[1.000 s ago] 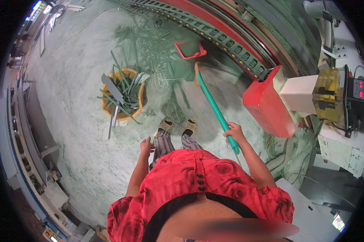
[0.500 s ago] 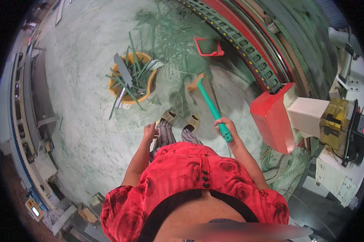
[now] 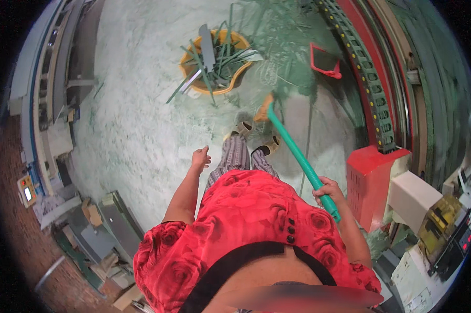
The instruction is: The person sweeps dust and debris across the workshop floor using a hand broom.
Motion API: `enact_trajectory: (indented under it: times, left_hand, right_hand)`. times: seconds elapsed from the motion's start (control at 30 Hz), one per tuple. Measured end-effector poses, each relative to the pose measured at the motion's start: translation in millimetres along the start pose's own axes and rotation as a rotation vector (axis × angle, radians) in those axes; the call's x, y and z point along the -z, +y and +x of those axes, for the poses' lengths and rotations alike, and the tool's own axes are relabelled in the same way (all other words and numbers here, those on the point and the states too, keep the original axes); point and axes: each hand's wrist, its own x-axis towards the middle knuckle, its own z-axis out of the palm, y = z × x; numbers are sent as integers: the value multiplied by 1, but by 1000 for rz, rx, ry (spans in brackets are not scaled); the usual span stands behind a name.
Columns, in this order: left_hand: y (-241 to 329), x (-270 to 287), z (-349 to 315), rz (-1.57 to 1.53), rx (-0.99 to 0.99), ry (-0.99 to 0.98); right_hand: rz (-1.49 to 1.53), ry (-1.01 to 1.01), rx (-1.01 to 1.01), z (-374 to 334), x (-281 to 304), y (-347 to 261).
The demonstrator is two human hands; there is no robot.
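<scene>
My right hand (image 3: 328, 192) is wrapped round the green ribbed handle of a broom (image 3: 297, 151), near the handle's end. The broom slants away from me to the left, with its short orange-brown bristles (image 3: 265, 108) over the floor beyond my feet; I cannot tell whether they touch it. My left hand (image 3: 201, 158) hangs at my left side, holding nothing, with its fingers loosely bent and apart. Ahead stands a yellow tub (image 3: 239, 37) heaped with thin green and grey offcut strips (image 3: 208, 49), several of them sticking out over its rim.
A red frame-shaped thing (image 3: 326, 61) lies on the dusty floor (image 3: 136, 88) ahead right. Along the right runs a machine with a red rail, a cable chain (image 3: 373, 94) and a red housing (image 3: 371, 180). Another long machine (image 3: 50, 78) lines the left. Grey boards (image 3: 118, 216) lie behind left.
The view has turned left, so tub and machines shift in it. The broom stays in my right hand, which is now farther right and lower. My left hand's fingers have loosened.
</scene>
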Motion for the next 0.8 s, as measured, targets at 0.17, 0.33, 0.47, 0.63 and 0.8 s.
enact_trajectory:
  times: [0.17, 0.33, 0.47, 0.63, 0.8]
  left_hand:
    - [-37, 15, -3, 3, 79, 9]
    - [-54, 25, -12, -99, 65, 36]
    - [-77, 38, -26, -187, 53, 48]
    - [-130, 69, -54, -235, 115, 114]
    - [-167, 98, -68, -246, 218, 187]
  right_hand:
    - [-71, -163, -87, 39, -23, -7]
    - [-391, -398, -200, 107, -58, -2]
    - [-782, -492, -89, 161, -113, 14]
    - [-835, -612, -185, 223, -183, 60]
    - [-1215, -496, 351, 288, -190, 115]
